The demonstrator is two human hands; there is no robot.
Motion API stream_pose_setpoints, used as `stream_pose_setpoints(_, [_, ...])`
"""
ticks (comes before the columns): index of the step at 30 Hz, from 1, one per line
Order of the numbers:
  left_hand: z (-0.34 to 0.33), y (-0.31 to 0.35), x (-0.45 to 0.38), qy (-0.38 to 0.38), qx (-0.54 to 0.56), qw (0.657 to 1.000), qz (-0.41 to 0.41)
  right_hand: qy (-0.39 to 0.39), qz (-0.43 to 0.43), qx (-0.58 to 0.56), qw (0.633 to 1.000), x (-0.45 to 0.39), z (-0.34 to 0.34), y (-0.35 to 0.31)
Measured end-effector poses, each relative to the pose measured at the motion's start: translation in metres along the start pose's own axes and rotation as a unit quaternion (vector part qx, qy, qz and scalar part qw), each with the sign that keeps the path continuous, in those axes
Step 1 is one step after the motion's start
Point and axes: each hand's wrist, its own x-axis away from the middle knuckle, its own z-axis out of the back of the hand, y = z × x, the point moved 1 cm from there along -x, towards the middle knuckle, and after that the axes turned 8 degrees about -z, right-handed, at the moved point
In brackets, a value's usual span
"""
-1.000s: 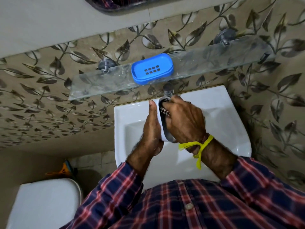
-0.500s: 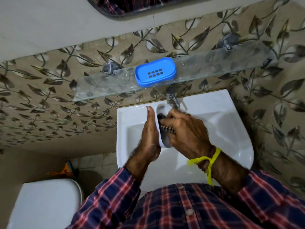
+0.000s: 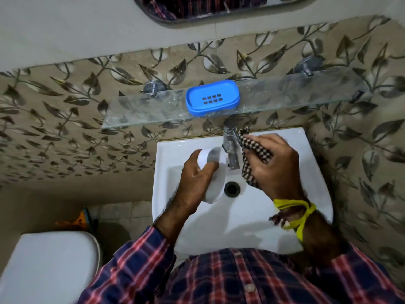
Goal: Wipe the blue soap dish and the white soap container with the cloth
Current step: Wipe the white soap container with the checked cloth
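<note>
Closest to the camera is the checked shirt (image 3: 230, 279), with both sleeves reaching forward over the white sink (image 3: 315, 172). A yellow band (image 3: 300, 213) is tied round the right wrist.

The left hand (image 3: 195, 178) is closed around the white soap container (image 3: 215, 172), fingers wrapped over its outer side and thumb on the near edge. It holds the container tipped on its side above the basin, just left of the drain (image 3: 231, 189), with the hollow inside facing right toward the tap (image 3: 230, 145).

The right hand (image 3: 274, 165) is curled shut on the cloth (image 3: 252, 150) (a dark-and-light checked one), bunched in the fingers with 1 end sticking up near the tap and another hanging below the palm. The cloth is just right of the tap and apart from the container; the tap stands between the 2 hands.

Farther back, a glass shelf (image 3: 295, 97) is fixed to the leaf-patterned wall (image 3: 65, 119) above the sink. The blue soap dish (image 3: 212, 98) sits on it near the middle, directly above the tap, open side up with its drain slots showing.

To the lower left is a white toilet lid (image 3: 48, 268). At the top edge, a mirror (image 3: 197, 9) shows part of the shirt.
</note>
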Motion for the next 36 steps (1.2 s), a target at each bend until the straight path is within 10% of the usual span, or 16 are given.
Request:
stream_pose_setpoints(11, [0.005, 0.002, 0.020, 0.039, -0.378, 0.921, -0.084, -0.110, 0.253, 0.259, 0.926, 0.033, -0.029, -0.026])
stream_pose_setpoints(23, [0.021, 0.003, 0.037, 0.068, -0.391, 0.906, -0.149, -0.070, 0.003, 0.083, 0.994, 0.039, -0.049, -0.013])
stream_pose_setpoints(28, [0.030, 0.000, 0.036, 0.079, -0.368, 0.917, -0.131, -0.043, 0.125, 0.103, 0.986, 0.050, -0.056, -0.034])
stream_pose_setpoints(36, [0.033, 0.002, 0.045, 0.080, -0.305, 0.938, -0.143, -0.071, -0.008, 0.082, 0.994, 0.046, -0.056, -0.022])
